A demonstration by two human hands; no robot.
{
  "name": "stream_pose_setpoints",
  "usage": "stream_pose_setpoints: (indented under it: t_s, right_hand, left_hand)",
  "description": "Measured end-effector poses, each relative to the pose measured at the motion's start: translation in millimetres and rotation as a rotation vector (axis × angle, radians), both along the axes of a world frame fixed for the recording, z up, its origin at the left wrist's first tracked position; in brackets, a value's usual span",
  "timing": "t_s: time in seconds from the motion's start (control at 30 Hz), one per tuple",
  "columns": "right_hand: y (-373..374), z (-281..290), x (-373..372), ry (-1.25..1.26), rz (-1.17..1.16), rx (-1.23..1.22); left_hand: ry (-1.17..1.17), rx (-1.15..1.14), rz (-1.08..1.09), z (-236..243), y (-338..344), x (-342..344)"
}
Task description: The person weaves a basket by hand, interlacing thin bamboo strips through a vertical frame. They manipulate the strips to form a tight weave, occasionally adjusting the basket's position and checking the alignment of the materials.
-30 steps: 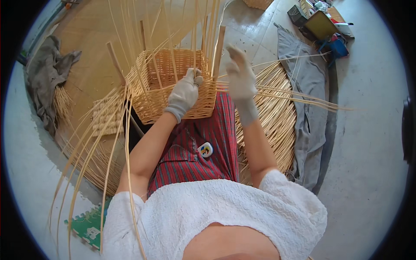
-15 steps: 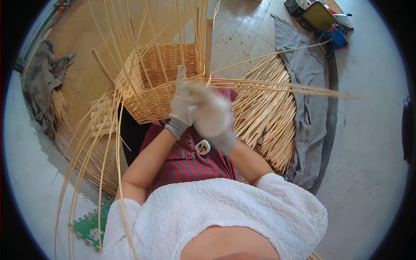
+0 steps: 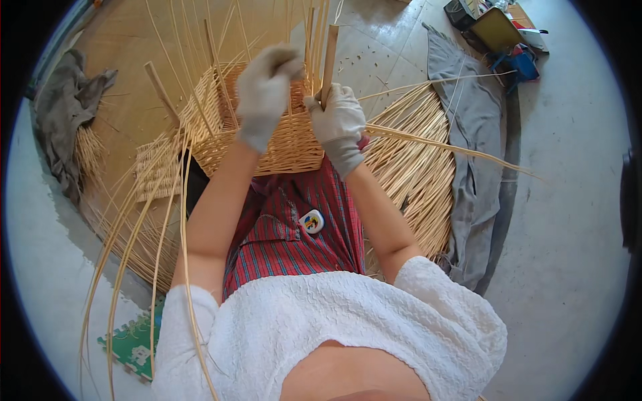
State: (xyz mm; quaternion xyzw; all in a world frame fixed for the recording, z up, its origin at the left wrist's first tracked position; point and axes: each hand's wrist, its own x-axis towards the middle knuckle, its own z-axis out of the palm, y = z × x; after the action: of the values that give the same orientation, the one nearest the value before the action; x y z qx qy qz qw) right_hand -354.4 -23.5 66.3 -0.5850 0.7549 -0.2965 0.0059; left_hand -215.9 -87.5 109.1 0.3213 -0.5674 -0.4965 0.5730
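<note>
A half-woven square wicker basket (image 3: 281,144) rests against my red striped lap, its long upright stakes (image 3: 200,40) rising from the rim. My left hand (image 3: 264,90), in a grey glove, is closed around thin cane strands above the basket's near edge. My right hand (image 3: 338,123), also gloved, grips a thicker wooden corner stake (image 3: 329,57) at the basket's right corner. Loose cane strands (image 3: 441,144) trail from my hands off to the right.
A fan of cut cane (image 3: 418,167) lies on the floor to the right, beside a grey cloth (image 3: 468,134). Another grey rag (image 3: 63,113) and a small woven panel (image 3: 155,170) lie left. Tools and a box (image 3: 498,30) sit far right. A green foam tile (image 3: 134,341) lies near my left.
Both hands met in front of the basket, then rose. The left now holds strands above the rim and the right has taken the corner stake.
</note>
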Motion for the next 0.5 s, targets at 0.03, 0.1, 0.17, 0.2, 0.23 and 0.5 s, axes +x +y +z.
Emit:
stream_pose_setpoints:
  t_s: [0.03, 0.1, 0.17, 0.2, 0.23, 0.5]
  right_hand:
    - [-2.1, -1.8, 6.0, 0.009, -0.021, -0.026]
    - [-10.1, -4.6, 18.8, 0.022, -0.062, -0.081]
    - [-25.8, -63.2, -32.8, -0.356, -0.015, -0.102]
    - [-32.5, -63.3, -34.2, -0.389, -0.002, -0.065]
    - [-36.2, -62.9, -44.4, -0.42, -0.014, -0.031]
    - [22.7, 46.4, 91.6, -0.802, 0.548, -0.462]
  left_hand:
    - [-0.079, 0.021, -0.014, 12.5, -13.3, -18.7]
    - [-0.018, -0.002, -0.205, 1.2, -35.2, -49.5]
    - [-0.429, -0.609, 0.077, -20.0, -16.4, -65.6]
    - [-0.537, -0.652, 0.127, -26.0, -2.3, -59.4]
    - [-0.388, -0.213, -0.076, -20.1, 38.0, -51.9]
    - [-0.834, -0.003, 0.587, -124.2, 128.9, 185.4]
